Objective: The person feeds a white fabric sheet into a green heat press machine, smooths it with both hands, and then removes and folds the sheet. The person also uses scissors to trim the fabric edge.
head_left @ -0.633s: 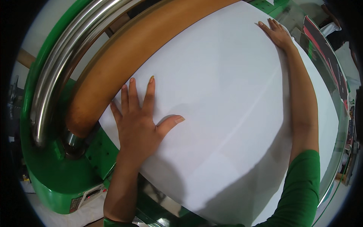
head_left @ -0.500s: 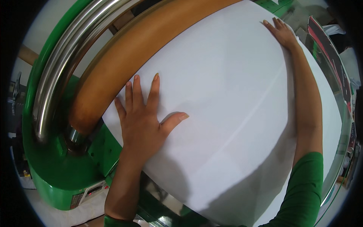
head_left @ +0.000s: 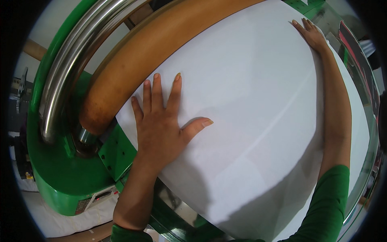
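A large white sheet (head_left: 250,88) lies spread before me, its far left edge running along or under a thick brown roller (head_left: 149,44). My left hand (head_left: 159,125) lies flat on it with fingers spread, fingertips close to the roller. My right hand (head_left: 312,34) rests palm down with fingers extended at the sheet's far right edge, and that forearm reaches along the sheet's right side, casting a shadow across it.
Behind the brown roller run shiny metal rollers (head_left: 66,64) in a green machine frame (head_left: 64,181) with a small control panel (head_left: 100,195). A clear panel and a black-and-red item (head_left: 350,48) stand at the right. White fabric (head_left: 50,220) shows at lower left.
The whole view has shifted: hands, sheet and roller all appear a little further right and slightly higher. Both hands keep their flat, open pose on the sheet.
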A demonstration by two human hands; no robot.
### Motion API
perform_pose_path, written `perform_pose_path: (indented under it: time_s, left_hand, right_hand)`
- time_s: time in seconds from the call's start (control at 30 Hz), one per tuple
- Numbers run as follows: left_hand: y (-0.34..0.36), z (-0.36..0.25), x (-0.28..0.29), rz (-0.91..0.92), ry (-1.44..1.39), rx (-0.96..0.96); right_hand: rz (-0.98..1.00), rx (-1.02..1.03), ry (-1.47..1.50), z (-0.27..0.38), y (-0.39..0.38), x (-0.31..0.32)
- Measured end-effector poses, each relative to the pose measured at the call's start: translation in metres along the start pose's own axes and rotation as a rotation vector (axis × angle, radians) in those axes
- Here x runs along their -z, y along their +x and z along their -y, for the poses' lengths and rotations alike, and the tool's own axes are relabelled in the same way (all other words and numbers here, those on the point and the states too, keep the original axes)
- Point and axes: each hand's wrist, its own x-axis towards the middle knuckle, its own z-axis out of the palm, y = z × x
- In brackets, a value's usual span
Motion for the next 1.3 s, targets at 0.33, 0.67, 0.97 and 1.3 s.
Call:
perform_pose_path:
  time_s: [0.33, 0.67, 0.97, 1.3]
  left_hand:
    - [-0.004, 0.001, 0.006, 0.032, -0.007, -0.034]
    - [-0.006, 0.001, 0.011, 0.143, -0.022, 0.02]
    - [-0.005, 0.004, 0.018, 0.223, -0.014, 0.018]
    - [-0.008, 0.005, 0.023, 0.274, -0.036, 0.031]
  right_hand:
    - [0.062, 0.022, 0.003, 0.003, 0.001, 0.005]
    - [0.025, -0.028, 0.039, 0.016, -0.002, 0.013]
    - [0.068, -0.077, -0.018, 0.031, 0.005, 0.021]
    - [0.028, -0.021, 0.03, 0.028, 0.01, 0.018]
